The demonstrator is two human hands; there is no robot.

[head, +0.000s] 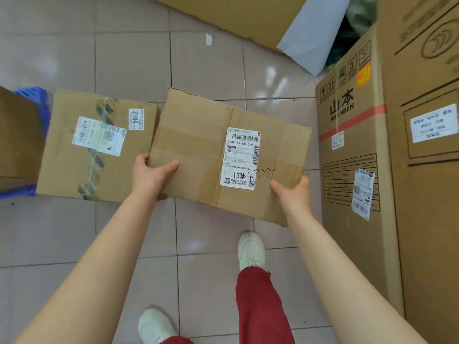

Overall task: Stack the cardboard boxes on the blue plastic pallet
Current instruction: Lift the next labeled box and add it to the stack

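I hold a flat cardboard box (196, 147) with a white shipping label above the tiled floor. My left hand (151, 172) grips its near left corner, and my right hand (293, 192) grips its near right edge. To the left, a second cardboard box (74, 167) with a label marked 5842 lies on the blue plastic pallet (37, 98), which shows only at its edges. A third box (17, 135) sits at the far left on the pallet. The held box slightly overlaps the right edge of the labelled box.
Tall cardboard cartons (360, 150) marked SHANBEN stand close on the right. A large flattened carton (236, 18) and a grey sheet (313, 38) lie at the back. My legs in red trousers and white shoes (250, 249) stand on the tiles below the box.
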